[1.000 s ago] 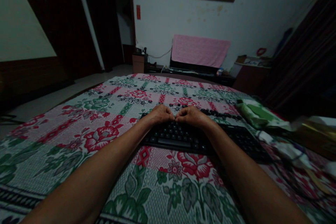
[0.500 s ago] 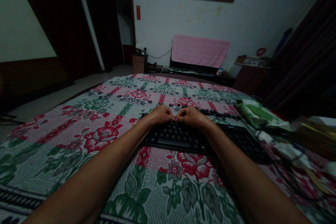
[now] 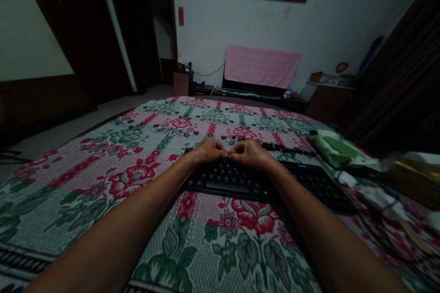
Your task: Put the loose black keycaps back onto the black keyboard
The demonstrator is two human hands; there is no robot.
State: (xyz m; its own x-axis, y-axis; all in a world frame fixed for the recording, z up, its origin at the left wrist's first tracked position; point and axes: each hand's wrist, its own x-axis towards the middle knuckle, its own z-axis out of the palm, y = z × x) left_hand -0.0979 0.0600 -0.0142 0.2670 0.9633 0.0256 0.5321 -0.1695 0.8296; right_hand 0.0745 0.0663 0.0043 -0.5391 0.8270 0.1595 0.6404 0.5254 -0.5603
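Observation:
A black keyboard (image 3: 227,178) lies on a flowered bedspread (image 3: 113,183). My left hand (image 3: 208,150) and my right hand (image 3: 252,152) rest side by side over its upper key rows, fingertips nearly touching each other. Both hands have their fingers curled and pinched down onto the keys. What they pinch is too small and dark to name. A row of loose black keycaps (image 3: 288,149) lies just beyond the keyboard's far edge, to the right of my right hand.
A green and white cloth bundle (image 3: 338,149) lies at the right of the bed. A gold-coloured package (image 3: 409,176) sits further right. Beyond the bed stands a low cabinet with a pink cloth (image 3: 261,66) over a screen. Dark doorway at the left.
My right hand's fingers have shifted slightly at the pinch point. The view has barely dropped. Otherwise nothing has moved.

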